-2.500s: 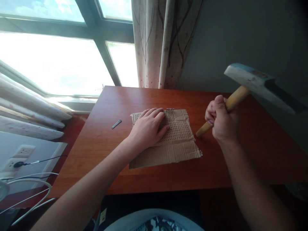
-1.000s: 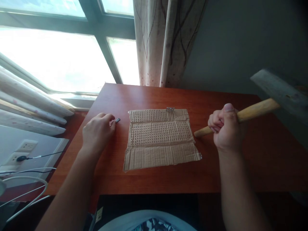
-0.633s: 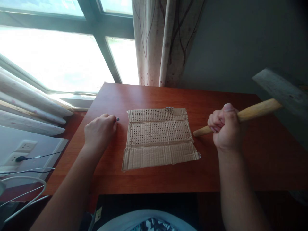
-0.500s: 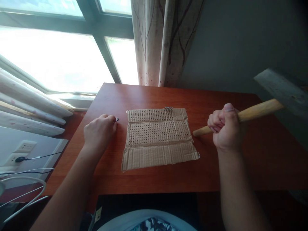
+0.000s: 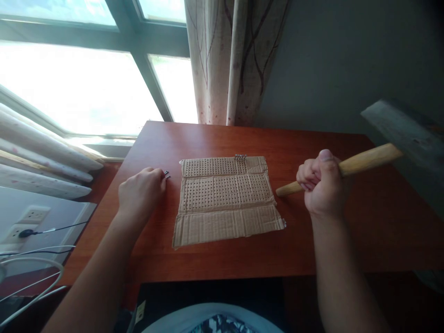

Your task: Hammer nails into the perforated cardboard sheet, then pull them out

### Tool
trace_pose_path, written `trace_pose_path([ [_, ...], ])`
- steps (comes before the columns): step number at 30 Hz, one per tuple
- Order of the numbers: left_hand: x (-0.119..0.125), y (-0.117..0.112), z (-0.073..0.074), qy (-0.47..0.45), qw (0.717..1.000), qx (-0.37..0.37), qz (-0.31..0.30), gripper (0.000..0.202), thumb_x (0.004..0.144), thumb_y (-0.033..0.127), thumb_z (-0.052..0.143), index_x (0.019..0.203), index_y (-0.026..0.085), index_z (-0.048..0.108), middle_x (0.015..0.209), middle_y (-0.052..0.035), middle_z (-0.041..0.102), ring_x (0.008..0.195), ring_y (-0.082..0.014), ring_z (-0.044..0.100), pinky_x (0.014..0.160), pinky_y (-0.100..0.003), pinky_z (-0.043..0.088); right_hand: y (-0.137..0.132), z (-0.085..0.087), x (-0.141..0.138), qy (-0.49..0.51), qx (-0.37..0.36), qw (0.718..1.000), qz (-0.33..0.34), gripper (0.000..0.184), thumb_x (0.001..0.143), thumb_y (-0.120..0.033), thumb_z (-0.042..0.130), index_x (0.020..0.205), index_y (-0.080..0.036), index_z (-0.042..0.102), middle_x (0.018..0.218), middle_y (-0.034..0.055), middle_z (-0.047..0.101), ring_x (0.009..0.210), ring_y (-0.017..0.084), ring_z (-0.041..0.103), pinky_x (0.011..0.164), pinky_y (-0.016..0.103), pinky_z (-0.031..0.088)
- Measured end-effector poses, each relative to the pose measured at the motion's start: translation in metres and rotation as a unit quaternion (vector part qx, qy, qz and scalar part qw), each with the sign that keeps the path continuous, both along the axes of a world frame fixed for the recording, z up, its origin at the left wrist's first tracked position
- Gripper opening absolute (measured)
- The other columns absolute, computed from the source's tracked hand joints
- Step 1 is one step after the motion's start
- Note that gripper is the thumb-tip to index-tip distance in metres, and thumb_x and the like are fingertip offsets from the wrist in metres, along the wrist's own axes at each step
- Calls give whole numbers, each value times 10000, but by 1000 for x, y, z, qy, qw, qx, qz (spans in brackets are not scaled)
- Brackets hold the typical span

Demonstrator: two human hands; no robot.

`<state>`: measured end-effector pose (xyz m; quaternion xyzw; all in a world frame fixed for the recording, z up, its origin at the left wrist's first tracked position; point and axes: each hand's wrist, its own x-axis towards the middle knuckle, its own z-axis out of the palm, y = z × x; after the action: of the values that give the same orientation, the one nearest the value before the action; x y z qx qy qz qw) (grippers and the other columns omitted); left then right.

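My right hand is wrapped round the pale wooden handle of a hammer, raised on the right. The hammer's grey head is partly in shadow at the right edge. My left hand is closed at the left of the desk, and a few thin metal nails poke out from its fingertips. How many it holds is hidden. Between the hands lies a creased sheet of cardboard with rows of small holes in its upper two panels. Several nails stand in a cluster at its far edge.
The cardboard lies on a reddish-brown wooden desk. Beyond it are a bright window and a patterned curtain. At the lower left, a wall socket has a black plug, with white cables hanging nearby.
More of the nails now shows at my left fingertips, pointing right. My right hand keeps the hammer raised. The whole view has shifted slightly.
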<state>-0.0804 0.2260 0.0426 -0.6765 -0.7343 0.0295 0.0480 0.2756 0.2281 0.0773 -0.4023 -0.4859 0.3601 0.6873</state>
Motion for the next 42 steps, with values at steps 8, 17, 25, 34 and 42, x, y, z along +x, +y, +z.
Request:
trace_pose_path([
  [8,-11,2,-2,-76,995,-33,-52,220,884,395,487,869,245,648,1007,-97,734,801,-290,687,586,-356,418,1,-1,0,1,0,1000,-4,550,899,-402,637,510,-213,296,420,-89,249,340,46,233,368,248,146],
  [17,10,6,39,-481,866,130,-44,282,777,396,721,972,193,705,916,-56,749,804,-203,706,746,-338,572,0,1,-1,-5,3,1000,-4,556,899,-410,642,505,-210,305,421,-90,245,337,45,238,368,245,140],
  [25,88,30,58,-583,790,48,-184,175,777,341,717,848,182,739,845,-50,758,802,-192,721,753,-337,615,0,-1,-2,2,0,1000,2,563,902,-413,641,495,-217,303,416,-86,249,342,52,232,364,253,127],
  [34,107,65,35,-498,831,80,-234,153,805,293,662,845,182,759,826,-36,770,742,-159,702,718,-290,575,0,-3,0,8,-1,1000,-4,553,895,-407,641,499,-216,306,416,-86,254,339,50,233,366,254,135],
  [42,109,61,35,-463,852,79,-233,161,833,295,649,854,187,767,818,-37,773,711,-156,685,685,-284,537,0,-1,-1,6,1,1000,1,545,893,-399,649,500,-217,318,419,-84,263,345,53,240,370,260,134],
])
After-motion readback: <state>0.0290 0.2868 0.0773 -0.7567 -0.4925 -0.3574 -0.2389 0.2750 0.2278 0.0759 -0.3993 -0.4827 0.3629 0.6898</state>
